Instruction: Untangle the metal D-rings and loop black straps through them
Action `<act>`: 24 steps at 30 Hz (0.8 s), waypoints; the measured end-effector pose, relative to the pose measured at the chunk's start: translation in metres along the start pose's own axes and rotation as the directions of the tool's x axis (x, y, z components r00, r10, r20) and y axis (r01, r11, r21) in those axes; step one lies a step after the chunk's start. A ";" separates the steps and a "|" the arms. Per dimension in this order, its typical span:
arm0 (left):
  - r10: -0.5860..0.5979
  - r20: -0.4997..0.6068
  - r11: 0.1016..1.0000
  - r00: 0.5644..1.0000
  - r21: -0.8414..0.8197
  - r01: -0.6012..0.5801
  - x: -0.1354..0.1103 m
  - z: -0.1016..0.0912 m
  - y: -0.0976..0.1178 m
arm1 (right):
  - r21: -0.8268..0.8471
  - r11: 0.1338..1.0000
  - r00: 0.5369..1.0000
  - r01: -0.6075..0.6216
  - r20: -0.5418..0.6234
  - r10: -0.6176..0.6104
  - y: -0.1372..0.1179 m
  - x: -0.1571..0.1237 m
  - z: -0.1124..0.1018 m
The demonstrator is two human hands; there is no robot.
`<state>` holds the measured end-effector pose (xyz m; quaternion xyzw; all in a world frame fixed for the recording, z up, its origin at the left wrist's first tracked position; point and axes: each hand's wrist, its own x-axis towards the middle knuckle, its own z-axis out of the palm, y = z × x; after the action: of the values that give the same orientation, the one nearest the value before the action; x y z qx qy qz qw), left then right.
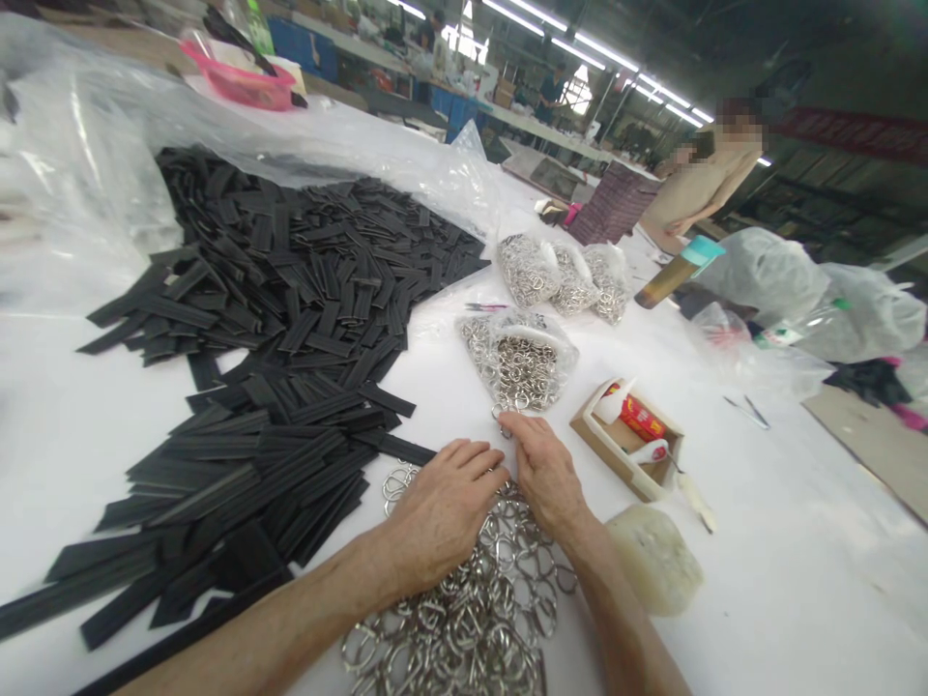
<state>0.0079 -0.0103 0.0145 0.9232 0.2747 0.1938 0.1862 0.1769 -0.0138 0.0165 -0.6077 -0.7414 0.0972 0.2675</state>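
Four ring bags (518,358) and one black strip pile (290,319) sitting on table (761,503); left hand (442,512) and right hand (543,474) lying flat, fingers loose, on one loose ring heap (471,619).

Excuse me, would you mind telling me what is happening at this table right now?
A person's bare hands are on a heap of silver metal rings on the white table. The left hand lies palm down on it; the right hand reaches its far edge, beside a clear plastic bag of more rings. A big pile of flat black strips lies to the left, a small cardboard box to the right.
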 end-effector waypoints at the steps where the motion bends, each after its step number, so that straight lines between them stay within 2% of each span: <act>1: 0.000 -0.003 1.000 1.000 -0.002 0.000 0.000 0.000 0.000 | -0.039 0.999 1.000 0.006 0.031 -0.004 -0.001 0.000 0.000; 4: -0.003 -0.009 1.000 1.000 -0.009 0.003 0.000 0.001 0.000 | -0.100 0.995 0.995 0.024 0.098 -0.014 -0.002 -0.001 -0.002; 8: -0.016 -0.019 0.999 1.000 -0.041 0.016 0.000 0.003 -0.001 | -0.046 0.999 0.987 0.019 0.163 -0.011 -0.007 -0.002 -0.010; 10: -0.041 -0.036 0.997 0.999 -0.073 0.038 -0.001 0.003 -0.001 | 0.001 0.999 0.977 -0.039 0.212 0.038 -0.012 -0.004 -0.017; 14: -0.070 -0.030 0.993 0.997 -0.101 0.066 -0.001 0.003 -0.001 | 0.070 0.964 0.925 -0.257 0.307 0.224 -0.021 -0.006 -0.030; 18: -0.032 -0.007 0.998 0.999 -0.061 0.032 0.001 0.000 0.000 | 0.229 0.906 0.892 -0.356 0.373 0.256 -0.014 -0.006 -0.035; 21: 0.004 0.021 1.000 1.000 0.000 -0.004 0.001 -0.001 0.000 | 0.301 0.889 0.913 -0.346 0.325 0.246 -0.006 -0.004 -0.034; 24: 0.014 0.026 0.999 1.000 0.049 -0.015 0.001 -0.001 0.000 | 0.210 0.931 0.953 -0.297 0.121 0.276 0.000 0.001 -0.031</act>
<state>0.0079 -0.0099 0.0160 0.9318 0.2703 0.1767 0.1657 0.1930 -0.0183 0.0425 -0.6700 -0.6401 0.2461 0.2844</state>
